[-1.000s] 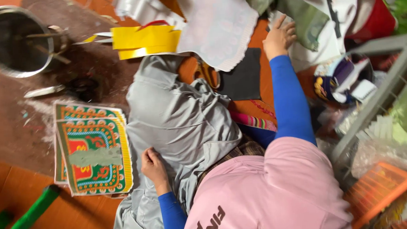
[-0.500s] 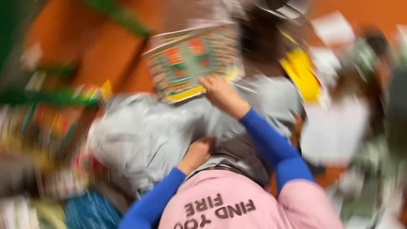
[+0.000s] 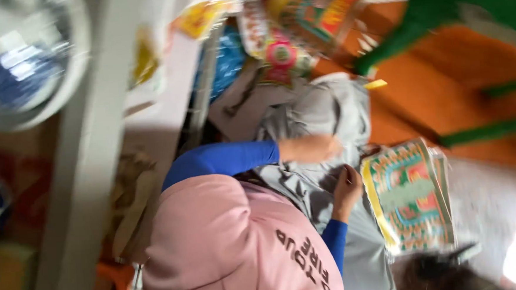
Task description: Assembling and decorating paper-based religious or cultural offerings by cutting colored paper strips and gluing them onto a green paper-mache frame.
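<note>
both on the crumpled grey cloth [image 3: 321,118] mid-frame: left hand [image 3: 314,149] blurred, grip unclear; right hand [image 3: 347,188] pinching a fold.

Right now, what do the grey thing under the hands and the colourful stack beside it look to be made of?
The grey piece looks like soft woven cloth with a matt finish: it folds and creases under the left hand and right hand. The patterned stack looks like thin printed paper or card, flat with layered edges; the blur leaves gloss unclear.
</note>
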